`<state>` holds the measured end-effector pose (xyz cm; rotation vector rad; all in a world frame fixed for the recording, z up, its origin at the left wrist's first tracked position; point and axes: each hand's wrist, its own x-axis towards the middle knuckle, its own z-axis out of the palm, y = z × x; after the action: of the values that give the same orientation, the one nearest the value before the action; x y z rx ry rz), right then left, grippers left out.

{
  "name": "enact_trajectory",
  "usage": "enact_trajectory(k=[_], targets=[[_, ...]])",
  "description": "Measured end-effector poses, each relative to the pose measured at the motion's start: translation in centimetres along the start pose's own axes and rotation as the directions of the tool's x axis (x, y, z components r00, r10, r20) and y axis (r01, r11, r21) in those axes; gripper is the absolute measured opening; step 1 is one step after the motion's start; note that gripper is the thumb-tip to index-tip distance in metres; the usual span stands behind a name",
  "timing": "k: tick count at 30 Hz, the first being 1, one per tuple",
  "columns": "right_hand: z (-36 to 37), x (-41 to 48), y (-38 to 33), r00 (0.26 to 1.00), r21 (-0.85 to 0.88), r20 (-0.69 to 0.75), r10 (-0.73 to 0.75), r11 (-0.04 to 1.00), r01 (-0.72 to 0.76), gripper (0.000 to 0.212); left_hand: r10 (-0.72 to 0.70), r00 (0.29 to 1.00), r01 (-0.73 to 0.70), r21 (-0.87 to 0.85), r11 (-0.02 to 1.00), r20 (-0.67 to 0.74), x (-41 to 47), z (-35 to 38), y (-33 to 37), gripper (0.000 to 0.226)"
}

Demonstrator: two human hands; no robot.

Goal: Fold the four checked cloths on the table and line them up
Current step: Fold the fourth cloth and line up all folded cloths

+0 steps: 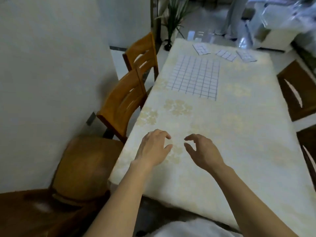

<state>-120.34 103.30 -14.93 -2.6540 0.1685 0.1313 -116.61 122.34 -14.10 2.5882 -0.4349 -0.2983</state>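
Left hand (153, 147) and right hand (201, 151) hover half-curled, empty, over near worktop (239, 134); unfolded checked cloth (195, 77) lies far.

Both hands hover over the near end of the table (239, 127), empty, fingers loosely curled: the left hand (153, 147) just beside the right hand (203, 151). Farther off, one checked cloth (195, 77) lies spread flat. Beyond it, three folded cloths sit near the far edge (201, 48) (226, 55) (246, 56). Wooden chairs (123, 101) stand along the left side
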Motion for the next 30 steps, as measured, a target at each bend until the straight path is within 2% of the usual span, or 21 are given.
enact_trajectory(k=[6,10,13,16,18,22,23,26,30], targets=[[1.2,3.0,5.0,0.983,-0.02,-0.01,0.181,0.983,-0.182,0.029,0.135,0.987,-0.142,0.075,0.987,0.087,9.6,4.3,1.7,0.038],[2.7,8.5,7.8,0.977,0.053,0.041,0.209,0.976,-0.211,0.053,0.097,0.984,-0.116,0.125,0.985,0.151,16.1,5.1,1.0,0.05],[4.5,14.9,9.0,0.98,0.098,0.074,0.184,0.977,-0.19,0.07,0.002,0.974,-0.059,0.243,0.968,0.228,22.2,5.6,0.3,0.074],[5.7,23.5,10.2,0.985,0.042,0.081,0.153,0.987,-0.156,0.075,-0.091,0.954,-0.013,0.346,0.938,0.284,30.3,6.8,0.2,0.103],[5.6,29.5,11.2,0.988,-0.007,0.056,0.142,0.99,-0.142,0.075,-0.105,0.948,-0.024,0.396,0.918,0.3,35.6,7.5,0.6,0.112],[4.6,39.8,13.0,0.993,-0.099,0.009,0.117,0.988,-0.115,0.072,-0.06,0.96,-0.084,0.486,0.87,0.273,44.1,8.7,0.6,0.102],[4.9,41.3,13.7,0.993,-0.122,0.029,0.115,0.986,-0.111,0.073,-0.061,0.956,-0.093,0.497,0.863,0.286,45.4,9.0,0.0,0.104],[7.1,42.6,16.0,0.98,-0.191,0.123,0.159,0.972,-0.134,0.084,-0.063,0.926,-0.144,0.501,0.853,0.373,48.1,9.8,-2.2,0.135],[9.0,41.9,16.9,0.979,-0.238,0.13,0.157,0.964,-0.123,0.079,-0.064,0.885,-0.196,0.493,0.847,0.461,49.3,10.1,-3.5,0.137]])
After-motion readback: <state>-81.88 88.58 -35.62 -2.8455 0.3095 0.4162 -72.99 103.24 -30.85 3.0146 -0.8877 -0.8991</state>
